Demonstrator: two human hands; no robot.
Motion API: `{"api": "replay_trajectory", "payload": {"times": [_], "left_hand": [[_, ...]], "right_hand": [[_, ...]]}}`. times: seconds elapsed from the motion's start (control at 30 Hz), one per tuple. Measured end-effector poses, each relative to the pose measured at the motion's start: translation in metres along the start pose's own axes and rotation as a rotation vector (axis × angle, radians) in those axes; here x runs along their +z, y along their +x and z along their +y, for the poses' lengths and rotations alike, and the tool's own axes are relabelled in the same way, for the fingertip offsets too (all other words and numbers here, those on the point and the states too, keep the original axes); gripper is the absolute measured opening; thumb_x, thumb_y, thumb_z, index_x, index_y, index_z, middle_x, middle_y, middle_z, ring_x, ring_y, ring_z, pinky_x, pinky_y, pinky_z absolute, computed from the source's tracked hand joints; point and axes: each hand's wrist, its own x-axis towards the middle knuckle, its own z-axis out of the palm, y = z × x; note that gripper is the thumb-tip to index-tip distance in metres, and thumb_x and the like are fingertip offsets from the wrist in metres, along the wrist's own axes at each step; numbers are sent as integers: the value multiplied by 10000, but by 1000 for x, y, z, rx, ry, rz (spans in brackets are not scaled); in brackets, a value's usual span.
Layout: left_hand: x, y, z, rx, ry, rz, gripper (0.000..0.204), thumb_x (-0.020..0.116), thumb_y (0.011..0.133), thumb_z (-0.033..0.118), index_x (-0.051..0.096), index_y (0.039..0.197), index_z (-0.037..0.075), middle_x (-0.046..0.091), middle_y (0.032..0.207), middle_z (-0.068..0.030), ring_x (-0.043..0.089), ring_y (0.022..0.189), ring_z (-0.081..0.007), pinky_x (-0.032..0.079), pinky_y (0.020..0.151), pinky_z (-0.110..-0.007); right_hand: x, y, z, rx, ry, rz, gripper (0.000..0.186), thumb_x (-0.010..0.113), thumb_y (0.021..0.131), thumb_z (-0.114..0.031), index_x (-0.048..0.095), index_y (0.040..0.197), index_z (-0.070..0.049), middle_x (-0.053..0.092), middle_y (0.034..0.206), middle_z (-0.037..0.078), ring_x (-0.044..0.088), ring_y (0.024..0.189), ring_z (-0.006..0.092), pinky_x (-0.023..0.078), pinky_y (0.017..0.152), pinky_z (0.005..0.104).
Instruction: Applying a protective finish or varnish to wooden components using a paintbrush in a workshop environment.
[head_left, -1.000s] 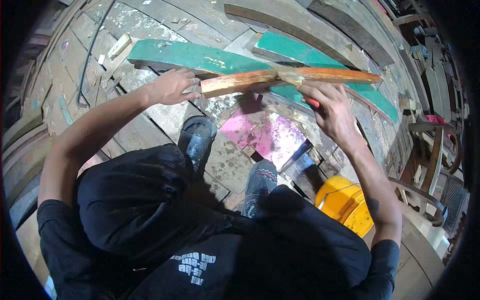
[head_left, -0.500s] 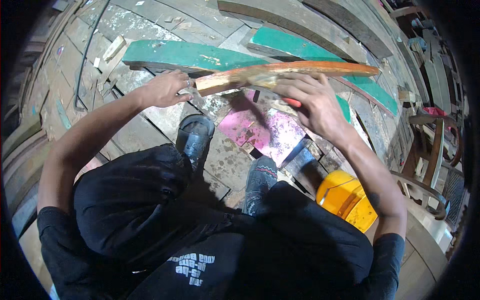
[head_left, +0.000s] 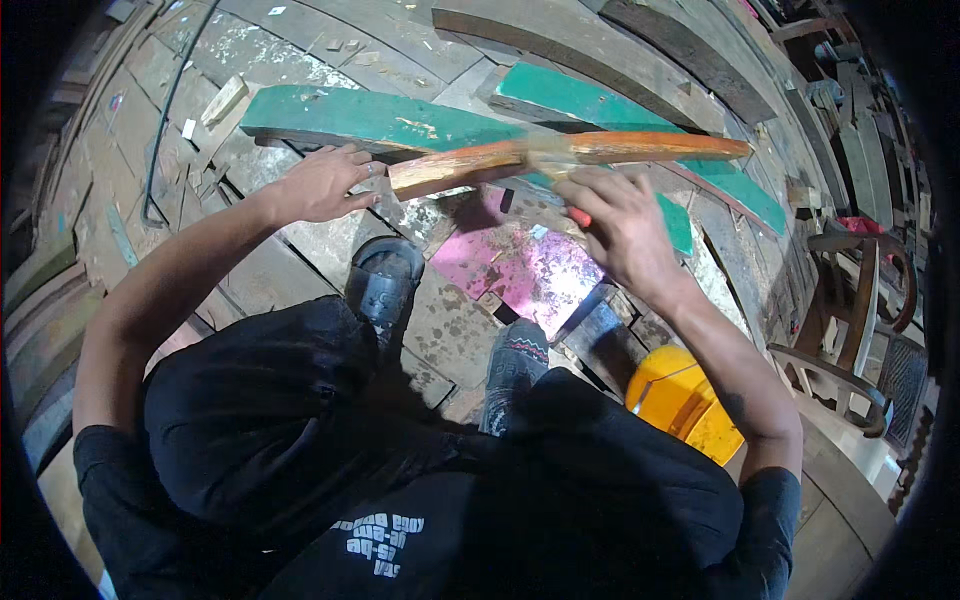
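Note:
A curved wooden piece (head_left: 460, 168) lies across the green boards, its left end pale and raw, its right stretch coated orange-brown. My left hand (head_left: 325, 186), with a ring on one finger, grips the piece at its left end. In my right hand (head_left: 620, 215) is a brush (head_left: 548, 158) with a red handle end, its head blurred by motion against the wood near the middle. One green board (head_left: 370, 112) supports the piece on the left. A second green board (head_left: 600, 95) passes beneath it on the right.
A yellow bucket (head_left: 718, 440) with a wire handle stands by my right knee. A spattered pink sheet (head_left: 480, 265) lies between my feet and the wood. Curved timbers (head_left: 570, 50) lie beyond the green boards. A wooden chair frame (head_left: 850, 310) is at the right.
My right hand has shifted slightly right and down with the brush. My left hand stays at the wood's end. The whole view has tilted a little.

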Motion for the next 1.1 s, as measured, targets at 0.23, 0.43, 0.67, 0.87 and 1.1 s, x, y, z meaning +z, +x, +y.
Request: {"api": "replay_trajectory", "payload": {"times": [0.23,0.43,0.67,0.87,1.1], "left_hand": [[0,5,-4,10,-2,-5,493,608,938,338,557,1315,24,567,1310,-201,516,1234,-369,415,1051,-466],[2,5,-5,-6,-6,13,468,607,937,334,581,1286,24,591,1263,-192,526,1218,-361,424,1036,-464],[9,1,-12,39,8,96,425,596,939,322,573,1301,100,612,1125,-158,556,1147,-338,446,990,-473],[5,5,-11,29,-14,22,445,606,942,312,582,1291,38,594,1230,-185,542,1184,-366,450,998,-466],[3,6,-14,35,-19,2,441,625,917,258,558,1337,141,601,1172,-138,545,1168,-333,443,987,-481]], "right_hand": [[9,2,-11,-112,82,-41,529,712,760,-25,622,1256,-183,623,1318,60,539,1275,231,376,1036,464],[-7,-20,12,50,-13,-21,467,681,773,-27,637,1216,-167,654,1266,62,571,1222,241,376,1005,449],[3,0,-18,-80,-18,-46,524,730,762,-65,618,1259,-187,640,1263,97,579,1206,250,397,1006,472],[19,39,-53,-233,247,-108,466,708,775,-67,631,1227,-149,641,1216,134,597,1163,289,429,995,434],[33,58,-53,-301,432,-105,425,684,802,-49,641,1218,-120,646,1235,145,618,1123,304,446,988,423]]}}
